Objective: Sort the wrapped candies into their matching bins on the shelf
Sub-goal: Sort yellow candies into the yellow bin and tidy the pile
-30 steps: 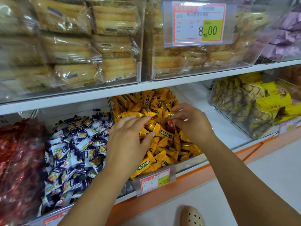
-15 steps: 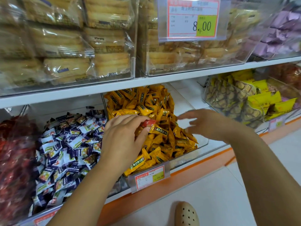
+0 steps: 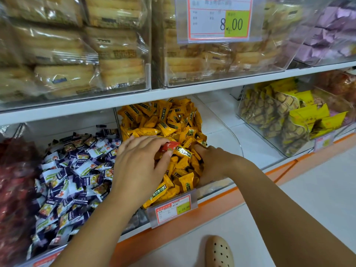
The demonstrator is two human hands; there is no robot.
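Note:
A clear bin (image 3: 215,186) on the lower shelf holds a heap of orange-yellow wrapped candies (image 3: 167,124). My left hand (image 3: 140,166) lies over the heap and pinches a single red wrapped candy (image 3: 170,145) between fingers and thumb. My right hand (image 3: 212,164) reaches into the right side of the same heap, its fingertips buried among the yellow wrappers. To the left, another bin holds purple-and-white wrapped candies (image 3: 73,176). At the far left is a bin of red wrapped candies (image 3: 13,180).
A price tag (image 3: 173,209) hangs on the yellow bin's front. Right of it lies bare white shelf (image 3: 250,139), then a bin of yellow snack packs (image 3: 289,120). The upper shelf carries bins of packed biscuits (image 3: 77,54). A beige shoe (image 3: 218,251) shows on the floor.
My right hand has come back from the bin's right side into the yellow heap. My left hand still holds the red candy, which the right hand passed to it a second ago.

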